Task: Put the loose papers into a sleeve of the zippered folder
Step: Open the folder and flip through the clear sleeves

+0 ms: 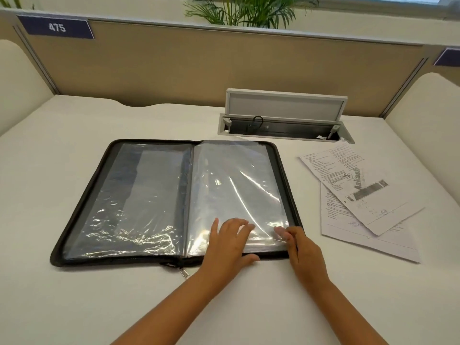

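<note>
The left hand [230, 239] lies flat and open on the lower part of the right-hand clear sleeve [236, 192], fingers spread, pressing the plastic down. The right hand [297, 242] is at the lower right corner of the same sleeve; its fingertips [281, 231] are close together on the sleeve's edge, and it seems to pinch or rub the plastic there, but I cannot tell if a layer is really held between them.

The zippered folder [82, 212] is open flat on the white desk [99, 307], with clear sleeves on both halves. The sleeves look thin, soft and shiny, with many wrinkles, so I judge them slippery and likely to stick to each other; the two layers probably must be separated at an open edge, while the other hand holds the page still.

The loose papers [361, 195] lie on the desk to the right of the folder, apart from it, two or more printed sheets crossed over each other and not yet in any sleeve. They are light and bend easily. I think it is better to square them first, hold them by one short edge, and slide them in straight, because a soft corner can catch on the plastic and fold.

Behind the folder a cable box [286, 115] in the desk stands open.
</note>
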Demonstrator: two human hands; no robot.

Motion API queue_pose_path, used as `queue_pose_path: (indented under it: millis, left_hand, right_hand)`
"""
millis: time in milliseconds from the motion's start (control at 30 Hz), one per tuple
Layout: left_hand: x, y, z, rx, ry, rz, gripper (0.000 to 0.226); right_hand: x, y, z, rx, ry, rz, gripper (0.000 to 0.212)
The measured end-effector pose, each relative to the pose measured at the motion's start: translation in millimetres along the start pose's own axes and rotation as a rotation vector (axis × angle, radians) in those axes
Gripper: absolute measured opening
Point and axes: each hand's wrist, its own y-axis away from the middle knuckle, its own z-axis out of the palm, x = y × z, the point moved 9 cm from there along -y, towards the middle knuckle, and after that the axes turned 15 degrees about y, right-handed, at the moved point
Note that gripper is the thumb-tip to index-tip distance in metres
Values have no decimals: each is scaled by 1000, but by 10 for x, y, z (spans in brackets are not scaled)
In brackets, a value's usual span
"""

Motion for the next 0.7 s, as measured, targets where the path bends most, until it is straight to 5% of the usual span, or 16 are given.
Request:
queue_pose_path:
  millis: [200, 400, 700]
  left_hand:
    - [-61, -51, 11, 1, 18, -31, 54]
    - [63, -36, -223, 155, 75, 53, 7]
    - [-371, 185, -885, 477, 308, -155, 11]
  right_hand:
    - [-38, 6, -6, -12, -45, -24, 37]
    - [-87, 19, 8, -66, -66, -80, 47]
    - [-31, -20, 49, -54, 25, -19, 46]
